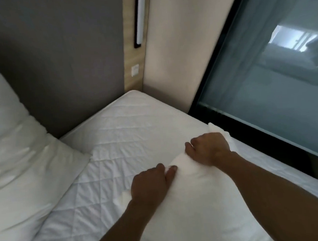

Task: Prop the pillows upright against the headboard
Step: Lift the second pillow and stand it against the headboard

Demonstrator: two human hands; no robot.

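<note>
Both forearms enter from the near edge and meet on one pillow (194,202) lying flat on the quilted mattress (128,126), near its window-side edge; landmark for all places below: the grey headboard (56,67).

Left to right: a second pillow (11,149) leans with its top against the headboard, already close to upright; bare mattress between it and the held pillow; left hand (149,183) closed on the held pillow's far edge, thumb and fingers pinching fabric; right hand (207,148) closed on the same edge, nearer the corner beside the window (264,75).

Key relation: headboard lies ahead and to the left of both grips, well apart from the pillow; the gripped edge is the one facing it. Long axis not clear, arms cover much of it. Left hand sits on the headboard's side of the pillow's edge.

Pillow: white, plump, soft, puckered under the fingers. Judgement: needs lifting by this edge, carrying to the free stretch of headboard, standing on end.
</note>
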